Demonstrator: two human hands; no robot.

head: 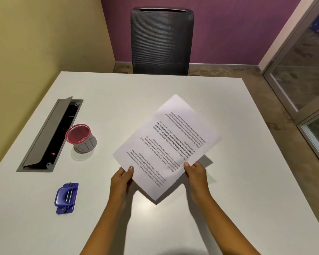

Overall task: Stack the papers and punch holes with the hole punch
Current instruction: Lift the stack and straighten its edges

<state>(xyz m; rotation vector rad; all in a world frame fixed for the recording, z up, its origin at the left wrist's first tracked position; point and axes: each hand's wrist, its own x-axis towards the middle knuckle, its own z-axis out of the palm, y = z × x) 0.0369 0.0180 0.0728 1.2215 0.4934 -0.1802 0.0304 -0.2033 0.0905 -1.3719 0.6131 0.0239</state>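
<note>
1. Papers, a thin stack of printed sheets, are held in the air just above the middle of the white table. They are turned at an angle, with the print upside down to the wearer, and their shadow falls on the table beneath.
2. The left hand holds the stack by its near left edge. Its thumb presses on the top sheet and the other fingers are tucked beneath, clamped on the paper.
3. The right hand pinches the near right edge the same way, with the thumb on top and the other fingers hidden under the sheets.
4. A blue hole punch lies on the table to the left of the hands, well apart from the papers and touched by neither hand.
5. Farther back on the left stands a red mesh cup, just beside an open grey cable hatch set into the table.
6. A dark mesh office chair stands at the table's far side.
</note>
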